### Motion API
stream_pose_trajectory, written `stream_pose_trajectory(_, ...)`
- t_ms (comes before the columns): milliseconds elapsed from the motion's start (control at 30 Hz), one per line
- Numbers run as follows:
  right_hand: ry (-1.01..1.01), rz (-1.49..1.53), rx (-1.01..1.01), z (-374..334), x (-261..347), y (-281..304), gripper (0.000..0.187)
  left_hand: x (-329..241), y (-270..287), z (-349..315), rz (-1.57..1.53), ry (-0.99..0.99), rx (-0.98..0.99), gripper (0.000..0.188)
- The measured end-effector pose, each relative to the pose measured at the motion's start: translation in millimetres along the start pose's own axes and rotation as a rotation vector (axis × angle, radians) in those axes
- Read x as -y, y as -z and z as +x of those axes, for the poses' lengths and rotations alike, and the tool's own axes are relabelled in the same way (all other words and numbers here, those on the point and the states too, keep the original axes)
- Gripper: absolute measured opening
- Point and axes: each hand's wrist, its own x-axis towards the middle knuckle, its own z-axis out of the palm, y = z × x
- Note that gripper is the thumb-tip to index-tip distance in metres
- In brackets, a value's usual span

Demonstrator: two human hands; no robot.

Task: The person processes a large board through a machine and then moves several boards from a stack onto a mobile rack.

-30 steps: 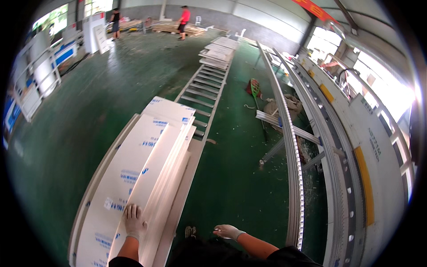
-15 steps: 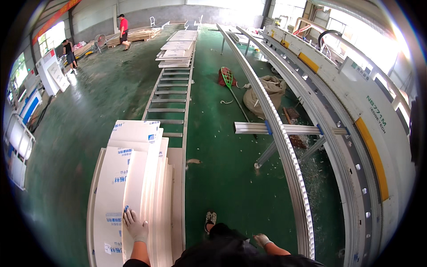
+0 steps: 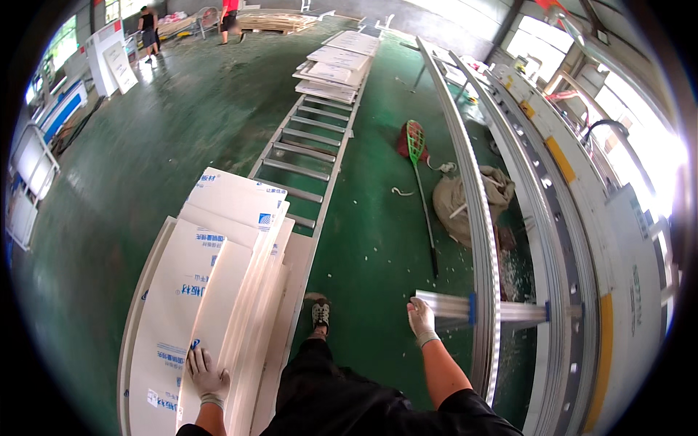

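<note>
My left hand [image 3: 208, 376], in a pale glove, rests with spread fingers on a narrow white board [image 3: 218, 298] at the top of a stack. Beneath it lie wider white boards [image 3: 167, 291] with blue print, some turned at slight angles. My right hand [image 3: 420, 320], also gloved, is out in front of me on the right. In the picture it overlaps the free end of a silver aluminium crossbar [image 3: 451, 305]; whether it touches the bar I cannot tell. Its fingers are foreshortened and partly turned away, and nothing shows in them.
A roller conveyor [image 3: 313, 152] runs ahead, bearing more stacked boards [image 3: 331, 73]. Metal rails [image 3: 483, 240] and a long white machine [image 3: 618, 247] flank my right. On the green floor lie a long-handled green net [image 3: 418, 156] and a tan sack [image 3: 465, 207]. Two people stand far left.
The view has shifted and tilted down. My right hand has moved forward and up from the lower edge to the crossbar's end. My left hand stays on the narrow board.
</note>
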Motion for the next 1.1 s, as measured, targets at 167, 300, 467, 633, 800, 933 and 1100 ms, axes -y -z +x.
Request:
stream_pose_trajectory(167, -0.177, -0.376, 0.014, 57.5, -40.2, -0.2, 0.049, -27.0, 2.8, 45.2, 0.006, 0.034, 0.097, 0.094)
stream_pose_trajectory(300, -0.188, -0.258, 0.285, 68.6, -146.3, -32.1, 0.037, -56.2, -24.6, 93.6, -0.122, 0.008, 0.056, 0.103)
stream_pose_trajectory(467, 0.073, -0.355, 0.805, 72.7, -203.4, -117.1, 0.028, -195.8, -34.6, 271.2, 0.028, -0.141, 0.229, 0.089)
stream_pose_trajectory(633, -0.281, 0.306, 0.53, 138.0, -264.7, -145.4, 0.038, -335.5, -49.7, 496.8, 0.007, -0.105, 0.027, 0.074)
stream_pose_trajectory(800, -0.604, 0.131, 0.806, 376.6, -263.0, -114.9, 0.043, -364.2, -60.7, 592.7, 0.109, 0.046, 0.088, 0.068)
stream_pose_trajectory(933, 0.282, -0.479, 0.472, 597.8, -271.2, -70.1, 0.024, -404.3, -57.2, 643.4, 0.151, 0.077, 0.172, 0.064)
stream_pose_trajectory(1100, -0.609, 0.594, 0.335, 837.9, -141.4, -59.4, 0.024, -433.7, -36.0, 685.8, 0.125, 0.174, 0.186, 0.068)
